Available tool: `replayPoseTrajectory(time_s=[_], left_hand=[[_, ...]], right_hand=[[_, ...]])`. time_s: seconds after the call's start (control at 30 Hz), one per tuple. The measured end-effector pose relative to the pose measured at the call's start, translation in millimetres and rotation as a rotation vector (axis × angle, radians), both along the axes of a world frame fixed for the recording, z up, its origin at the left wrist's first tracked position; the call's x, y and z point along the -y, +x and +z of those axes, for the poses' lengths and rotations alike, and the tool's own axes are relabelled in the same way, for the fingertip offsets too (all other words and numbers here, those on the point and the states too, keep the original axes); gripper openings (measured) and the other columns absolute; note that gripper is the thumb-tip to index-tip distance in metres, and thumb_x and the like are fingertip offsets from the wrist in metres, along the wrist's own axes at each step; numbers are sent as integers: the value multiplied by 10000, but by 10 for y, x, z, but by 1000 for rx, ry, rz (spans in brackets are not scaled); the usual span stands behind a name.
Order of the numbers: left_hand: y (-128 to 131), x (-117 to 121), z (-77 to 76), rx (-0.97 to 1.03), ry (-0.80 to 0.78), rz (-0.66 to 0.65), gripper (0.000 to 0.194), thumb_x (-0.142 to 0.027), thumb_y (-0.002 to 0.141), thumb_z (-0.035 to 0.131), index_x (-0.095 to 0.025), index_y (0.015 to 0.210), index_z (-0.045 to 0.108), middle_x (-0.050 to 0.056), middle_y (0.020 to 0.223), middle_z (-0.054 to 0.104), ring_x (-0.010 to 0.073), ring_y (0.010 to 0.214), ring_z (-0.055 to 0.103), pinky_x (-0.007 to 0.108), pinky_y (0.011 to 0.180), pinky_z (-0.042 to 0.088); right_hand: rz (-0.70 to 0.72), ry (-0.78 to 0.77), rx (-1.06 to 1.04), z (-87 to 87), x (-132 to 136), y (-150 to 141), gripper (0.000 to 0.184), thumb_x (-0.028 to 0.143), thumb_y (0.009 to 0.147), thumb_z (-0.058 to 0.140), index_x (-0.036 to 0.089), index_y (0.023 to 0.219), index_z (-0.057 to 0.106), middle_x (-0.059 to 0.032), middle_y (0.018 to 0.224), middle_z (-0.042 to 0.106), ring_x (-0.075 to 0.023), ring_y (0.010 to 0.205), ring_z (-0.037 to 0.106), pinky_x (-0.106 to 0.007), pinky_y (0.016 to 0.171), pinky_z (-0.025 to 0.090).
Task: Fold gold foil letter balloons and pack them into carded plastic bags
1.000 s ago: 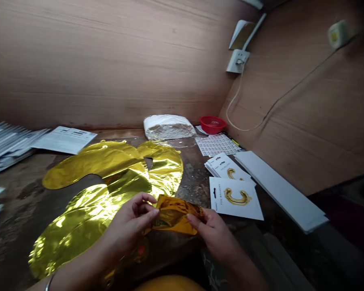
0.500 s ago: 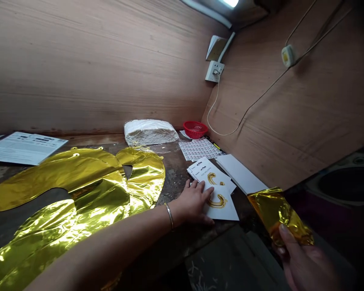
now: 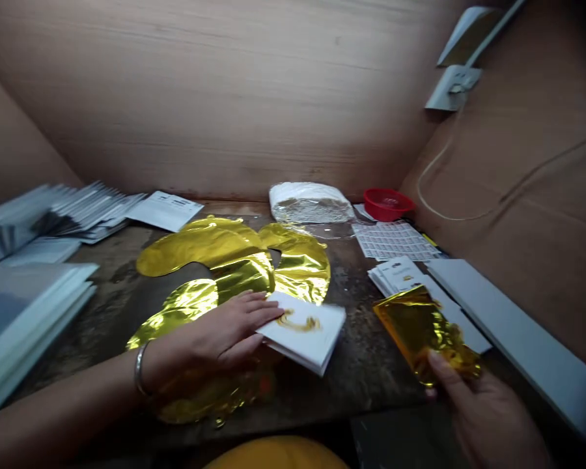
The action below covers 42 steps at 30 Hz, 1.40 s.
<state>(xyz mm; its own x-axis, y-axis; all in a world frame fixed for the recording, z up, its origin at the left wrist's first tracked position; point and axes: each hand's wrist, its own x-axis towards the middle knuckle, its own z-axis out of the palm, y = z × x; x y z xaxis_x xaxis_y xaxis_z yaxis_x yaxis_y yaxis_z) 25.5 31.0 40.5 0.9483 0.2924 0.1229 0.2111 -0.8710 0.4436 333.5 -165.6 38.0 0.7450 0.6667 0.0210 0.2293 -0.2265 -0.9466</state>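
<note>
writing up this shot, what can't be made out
All in the head view:
White card at the left hand: its print is blurred.
Right hand: most fingers are behind the gold packet.
Gold balloon: partly behind left hand and white card.
Gridded sheet: print too small to read.
Pale stack: cut off by left edge.

The white card [image 3: 305, 331] is held just below the middle of the frame, printed side up, a curved gold figure blurred across it. It slants down toward the right, and its near edge shows more than one layer. The gold foil packet [image 3: 410, 316], apart from it, is held aslant at lower right, glossy, straight-edged at its upper end, crumpled toward its lower right.
</note>
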Motion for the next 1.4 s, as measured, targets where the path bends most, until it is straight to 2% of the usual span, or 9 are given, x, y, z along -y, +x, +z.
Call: replayPoseTrajectory(time_s=[0.13, 0.27, 0.4, 0.53, 0.73, 0.9, 1.1, 1.23, 1.4], left_hand=[[-278, 164, -266, -31, 81, 120, 494, -226, 902, 470, -161, 1390, 437, 123, 1366, 545, 274, 1293, 467, 425, 1113, 348], [-199, 193, -236, -9, 87, 137, 648, -431, 837, 619, -191, 1407, 421, 155, 1443, 452, 334, 1358, 375, 499, 1132, 278], [13, 38, -146, 19, 80, 35, 907, -658, 726, 670, -195, 1447, 372, 186, 1518, 323, 404, 1418, 225, 563, 1133, 211], [178, -93, -241, -15, 64, -17, 954, -693, 658, 702, -152, 1400, 444, 219, 1431, 429, 485, 1357, 287, 606, 1097, 246], [134, -53, -441, 40, 26, 10, 693, -557, 851, 583, -116, 1374, 476, 208, 1377, 509, 437, 1343, 352, 551, 1097, 307], [51, 68, -414, 304, -288, 331, 438, -191, 891, 489, -190, 1327, 526, 126, 1304, 595, 271, 1146, 587, 397, 964, 475], [37, 278, -218, 629, -1098, 764, 365, -456, 922, 482, -157, 1071, 628, 86, 976, 703, 223, 776, 662, 310, 639, 526], [-6, 270, -246, 693, -1124, 729, 365, -463, 873, 566, -179, 1094, 633, 70, 1092, 684, 231, 925, 644, 323, 775, 521], [-46, 222, -302, 621, -992, 732, 334, -446, 906, 511, -163, 1042, 627, 69, 1144, 663, 245, 1061, 595, 330, 852, 504]], right_hand=[[254, -102, -117, -90, -414, -490, 410, 559, 695, 734, 192, 868, 673, -54, 792, 702, -186, 610, 605, -257, 483, 513], [403, -83, -107, -119, -673, -741, 331, 511, 746, 723, 197, 812, 642, -19, 714, 664, -150, 577, 563, -226, 470, 477], [337, -4, -222, -154, -794, -778, 338, 472, 726, 767, 203, 882, 638, 2, 760, 660, -122, 569, 533, -199, 447, 448], [242, 33, -277, -181, -752, -683, 401, 450, 681, 813, 195, 937, 641, -12, 827, 671, -123, 611, 542, -181, 432, 437], [171, 6, -291, -171, -638, -459, 404, 462, 670, 814, 194, 924, 648, -23, 879, 656, -126, 647, 540, -172, 444, 458], [91, 94, -271, -87, -622, -367, 459, 479, 666, 804, 240, 1016, 629, -13, 965, 635, -132, 680, 547, -161, 413, 444], [433, -241, -248, -78, -640, -737, 502, 501, 711, 754, 192, 1070, 586, 13, 712, 624, -135, 502, 572, -247, 453, 504], [495, -312, -188, -95, -723, -924, 715, 483, 708, 728, 226, 1310, 441, 97, 592, 504, -152, 417, 572, -253, 399, 461], [489, -334, -133, -28, -789, -865, 690, 467, 688, 727, 235, 1285, 471, 97, 609, 491, -132, 392, 541, -241, 368, 429]])
